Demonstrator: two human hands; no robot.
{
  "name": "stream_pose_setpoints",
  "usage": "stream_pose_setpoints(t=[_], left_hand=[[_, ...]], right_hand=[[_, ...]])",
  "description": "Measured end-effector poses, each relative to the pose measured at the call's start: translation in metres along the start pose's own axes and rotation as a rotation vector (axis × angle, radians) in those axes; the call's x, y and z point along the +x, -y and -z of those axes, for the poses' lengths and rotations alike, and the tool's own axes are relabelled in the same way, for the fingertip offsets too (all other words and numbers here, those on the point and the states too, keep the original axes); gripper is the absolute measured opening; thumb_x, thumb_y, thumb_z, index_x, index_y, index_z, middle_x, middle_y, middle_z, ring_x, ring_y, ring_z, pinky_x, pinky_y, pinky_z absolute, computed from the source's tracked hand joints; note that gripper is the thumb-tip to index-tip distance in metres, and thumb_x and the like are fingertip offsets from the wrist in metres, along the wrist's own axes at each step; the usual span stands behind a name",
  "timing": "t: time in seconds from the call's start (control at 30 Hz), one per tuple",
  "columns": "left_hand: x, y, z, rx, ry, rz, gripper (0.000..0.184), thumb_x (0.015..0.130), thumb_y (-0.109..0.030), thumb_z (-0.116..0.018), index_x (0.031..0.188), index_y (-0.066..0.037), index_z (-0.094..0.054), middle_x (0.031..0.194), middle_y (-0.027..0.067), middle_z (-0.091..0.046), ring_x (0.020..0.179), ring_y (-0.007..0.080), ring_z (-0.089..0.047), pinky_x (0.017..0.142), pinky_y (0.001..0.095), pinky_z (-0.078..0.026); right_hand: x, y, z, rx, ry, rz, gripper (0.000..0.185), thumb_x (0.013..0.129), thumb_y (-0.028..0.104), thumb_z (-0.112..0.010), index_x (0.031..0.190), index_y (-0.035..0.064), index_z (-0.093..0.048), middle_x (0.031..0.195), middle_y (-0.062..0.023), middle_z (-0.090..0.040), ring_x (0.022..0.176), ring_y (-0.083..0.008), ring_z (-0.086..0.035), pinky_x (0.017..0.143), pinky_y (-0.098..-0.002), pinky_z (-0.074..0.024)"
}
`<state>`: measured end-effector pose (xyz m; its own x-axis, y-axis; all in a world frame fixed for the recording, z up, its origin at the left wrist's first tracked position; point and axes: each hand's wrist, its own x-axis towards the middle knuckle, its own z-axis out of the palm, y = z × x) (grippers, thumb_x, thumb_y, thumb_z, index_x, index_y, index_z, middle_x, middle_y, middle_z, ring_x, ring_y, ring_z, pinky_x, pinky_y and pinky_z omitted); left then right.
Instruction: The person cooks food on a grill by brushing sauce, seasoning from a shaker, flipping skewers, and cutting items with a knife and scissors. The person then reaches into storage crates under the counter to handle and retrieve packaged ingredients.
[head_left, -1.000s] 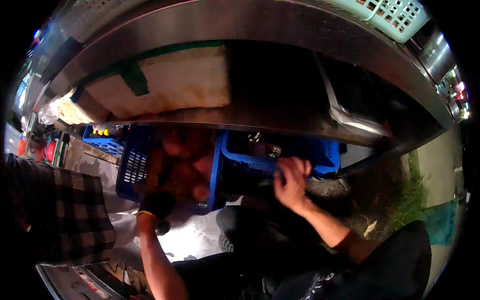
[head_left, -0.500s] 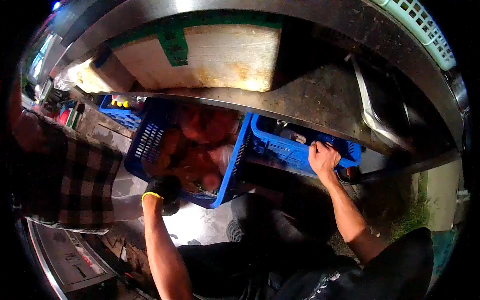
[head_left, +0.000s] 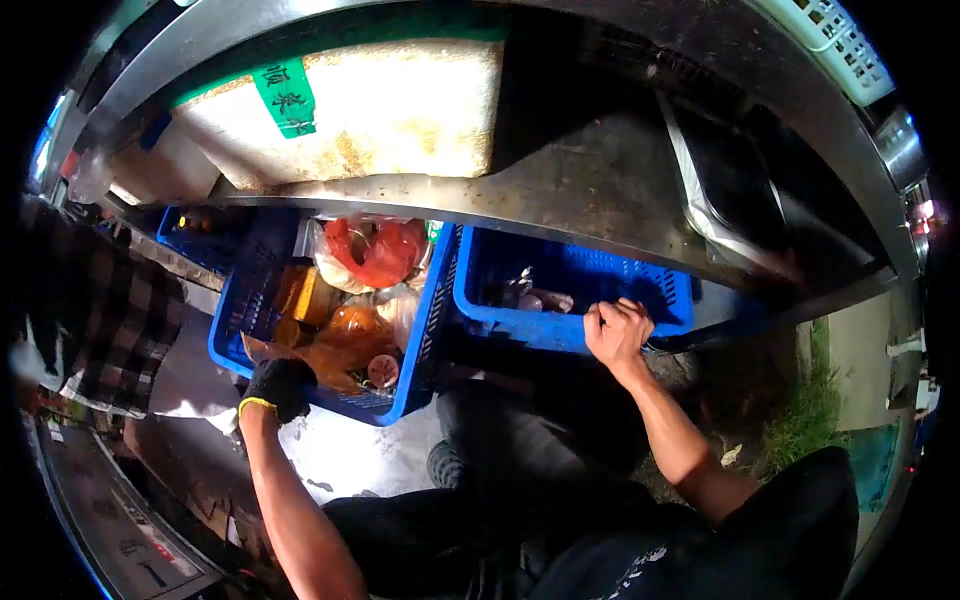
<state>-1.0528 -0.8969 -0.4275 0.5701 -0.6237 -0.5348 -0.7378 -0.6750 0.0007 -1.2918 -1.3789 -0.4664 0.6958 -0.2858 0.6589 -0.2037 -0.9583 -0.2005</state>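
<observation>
My left hand (head_left: 280, 388), in a black glove with a yellow cuff, is closed at the near rim of a large blue plastic crate (head_left: 405, 385); its fingertips are partly hidden. That crate holds a red plastic bag (head_left: 372, 252), an orange-brown bag (head_left: 350, 335), a yellow package (head_left: 315, 300) and a small round lidded jar (head_left: 382, 371). My bare right hand (head_left: 618, 332) is wrapped round the near rim of a second blue crate (head_left: 520, 316), which sits partly under a metal shelf. A few small pale items (head_left: 540, 298) lie inside it.
A white foam box (head_left: 400, 120) with green tape stands on the metal shelf (head_left: 570, 200) above the crates. A third blue crate (head_left: 190, 240) is at far left. Close by on the left is a person in a checked garment (head_left: 120, 320). Grass (head_left: 805, 410) grows at right.
The right crate has come out further from under the shelf, with my right hand still on its rim. The view has shifted, and light now falls on the left crate's contents and the foam box.
</observation>
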Motion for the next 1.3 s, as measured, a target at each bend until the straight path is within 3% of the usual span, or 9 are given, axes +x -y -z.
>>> stream_pose_setpoints(t=[0.13,0.23,0.57,0.63,0.77,0.87,1.07,1.2,1.3], left_hand=[[-0.004,0.012,-0.016,0.030,-0.248,-0.214,0.027,0.065,-0.012,-0.075,0.092,-0.011,-0.073,0.091,0.0111,-0.071,0.086,0.0308,-0.068,0.075,0.0393,-0.054],[-0.004,-0.001,0.001,-0.246,-0.005,0.129,0.035,0.061,-0.008,-0.079,0.094,-0.010,-0.072,0.098,0.0111,-0.071,0.091,0.0290,-0.068,0.078,0.0383,-0.054],[-0.008,-0.010,0.012,-0.267,-0.072,0.086,0.043,0.058,-0.004,-0.083,0.099,-0.009,-0.071,0.099,0.0101,-0.071,0.088,0.0285,-0.068,0.073,0.0378,-0.055],[-0.005,-0.008,0.011,-0.320,-0.012,0.130,0.042,0.059,-0.001,-0.082,0.099,-0.009,-0.071,0.098,0.0101,-0.071,0.084,0.0261,-0.069,0.064,0.0372,-0.056],[-0.004,-0.004,0.007,-0.461,0.071,0.247,0.041,0.060,-0.004,-0.082,0.098,-0.011,-0.071,0.096,0.0103,-0.071,0.085,0.0276,-0.069,0.068,0.0381,-0.056],[-0.004,-0.006,0.002,-0.288,-0.051,0.206,0.034,0.060,-0.012,-0.083,0.092,-0.013,-0.071,0.095,0.0115,-0.071,0.089,0.0315,-0.068,0.079,0.0399,-0.054],[-0.032,-0.035,0.020,-0.163,-0.296,0.181,0.027,0.065,-0.002,-0.062,0.089,-0.011,-0.070,0.094,0.0141,-0.070,0.094,0.0351,-0.066,0.081,0.0417,-0.053],[-0.050,-0.052,0.027,-0.360,-0.767,0.346,0.017,0.070,-0.008,-0.064,0.086,-0.007,-0.068,0.088,0.0175,-0.066,0.089,0.0377,-0.063,0.081,0.0464,-0.049],[-0.058,-0.049,0.030,-0.316,-0.687,0.655,0.017,0.082,-0.014,-0.064,0.097,-0.005,-0.065,0.098,0.0163,-0.067,0.094,0.0361,-0.062,0.083,0.0442,-0.049]], right_hand=[[0.033,-0.011,-0.024,-0.155,0.006,-0.145,0.027,0.079,0.021,-0.062,0.056,0.0066,-0.060,0.058,-0.0142,-0.059,0.057,-0.0345,-0.061,0.052,-0.0460,-0.0463],[0.061,-0.016,-0.043,-0.126,-0.221,0.047,0.027,0.079,0.025,-0.061,0.060,0.0076,-0.068,0.060,-0.0140,-0.065,0.049,-0.0337,-0.062,0.044,-0.0434,-0.0491],[0.052,0.006,-0.039,-0.128,0.073,-0.096,0.038,0.091,0.037,-0.056,0.073,0.0057,-0.069,0.068,-0.0182,-0.066,0.060,-0.0373,-0.064,0.053,-0.0481,-0.0504],[0.055,0.010,-0.030,-0.133,0.280,-0.185,0.030,0.092,0.031,-0.057,0.083,0.0044,-0.067,0.077,-0.0178,-0.067,0.075,-0.0378,-0.064,0.065,-0.0487,-0.0500],[0.049,0.028,-0.005,0.167,0.065,-0.067,0.016,0.090,0.016,-0.060,0.099,0.0038,-0.061,0.105,-0.0149,-0.063,0.104,-0.0343,-0.055,0.090,-0.0444,-0.0401],[0.029,0.054,0.010,0.309,-0.009,0.055,0.013,0.082,0.006,-0.063,0.093,0.0037,-0.058,0.097,-0.0116,-0.060,0.093,-0.0319,-0.054,0.082,-0.0425,-0.0410],[-0.034,0.116,0.014,0.733,0.304,0.185,0.011,0.076,0.002,-0.064,0.084,0.0062,-0.057,0.080,-0.0075,-0.061,0.078,-0.0271,-0.058,0.076,-0.0383,-0.0429],[-0.023,0.151,0.008,0.817,0.311,0.231,0.013,0.075,0.001,-0.064,0.087,0.0049,-0.059,0.083,-0.0092,-0.062,0.081,-0.0290,-0.058,0.077,-0.0389,-0.0450],[0.018,0.177,-0.008,0.869,0.235,0.231,0.012,0.076,-0.002,-0.063,0.086,0.0040,-0.059,0.083,-0.0103,-0.061,0.080,-0.0306,-0.058,0.075,-0.0396,-0.0461]])
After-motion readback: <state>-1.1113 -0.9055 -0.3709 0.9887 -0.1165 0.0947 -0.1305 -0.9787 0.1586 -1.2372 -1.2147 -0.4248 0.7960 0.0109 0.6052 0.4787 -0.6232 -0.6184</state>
